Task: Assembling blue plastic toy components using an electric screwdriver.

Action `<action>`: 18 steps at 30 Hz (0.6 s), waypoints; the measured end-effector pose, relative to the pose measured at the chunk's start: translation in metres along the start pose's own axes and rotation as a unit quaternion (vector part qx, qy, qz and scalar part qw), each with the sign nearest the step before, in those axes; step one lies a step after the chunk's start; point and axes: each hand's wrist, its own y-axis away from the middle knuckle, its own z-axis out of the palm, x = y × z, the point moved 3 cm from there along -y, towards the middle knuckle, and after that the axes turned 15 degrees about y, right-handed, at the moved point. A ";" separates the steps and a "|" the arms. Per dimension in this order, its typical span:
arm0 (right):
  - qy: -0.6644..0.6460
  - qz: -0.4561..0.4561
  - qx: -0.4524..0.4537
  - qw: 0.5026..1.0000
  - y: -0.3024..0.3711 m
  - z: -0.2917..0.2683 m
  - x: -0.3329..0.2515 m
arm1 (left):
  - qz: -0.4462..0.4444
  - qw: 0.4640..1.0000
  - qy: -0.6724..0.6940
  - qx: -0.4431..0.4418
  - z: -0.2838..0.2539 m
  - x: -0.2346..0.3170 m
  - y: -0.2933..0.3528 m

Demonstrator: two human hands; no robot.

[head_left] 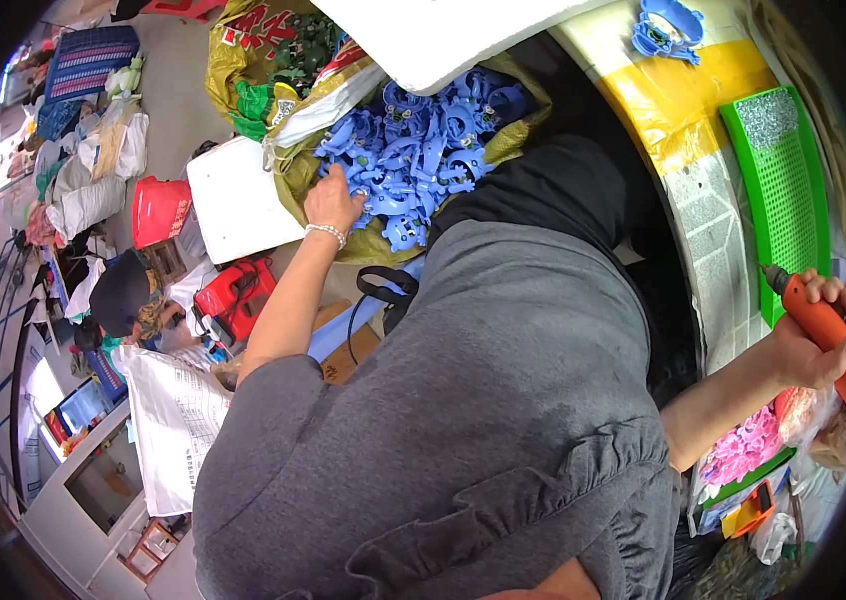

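Observation:
My left hand [333,204], with a beaded bracelet at the wrist, reaches onto the left side of a heap of blue plastic parts [413,150]. Its fingertips are partly lost among the parts, so whether it grips one cannot be told. The heap fills an open yellow-green woven sack [353,248]. Out to the right, my right hand [815,345] is wrapped round an orange electric screwdriver [808,308], its dark bit tilted up and left. On the yellow-taped worktop lies another blue plastic part [667,32], apart from both hands.
A green tray [776,205] rests on the worktop at right, with pink pieces [743,446] nearer me. A white board [423,30] juts over the sack. At left stand a white stool top [241,200], red bags [161,212] and another person [123,295].

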 end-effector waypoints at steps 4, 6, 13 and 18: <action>0.013 -0.004 0.027 1.000 0.003 0.003 -0.002 | 0.069 0.997 0.028 -0.011 0.001 -0.012 -0.006; 0.026 0.001 0.024 0.999 0.002 0.002 0.000 | 0.142 0.988 0.046 -0.044 -0.002 -0.019 -0.010; 0.025 -0.004 0.030 0.999 0.002 -0.002 0.002 | 0.242 0.968 0.064 0.011 -0.040 -0.013 -0.005; 0.019 -0.011 0.025 0.999 0.000 0.000 0.001 | 0.406 0.906 0.103 0.051 -0.042 0.063 0.028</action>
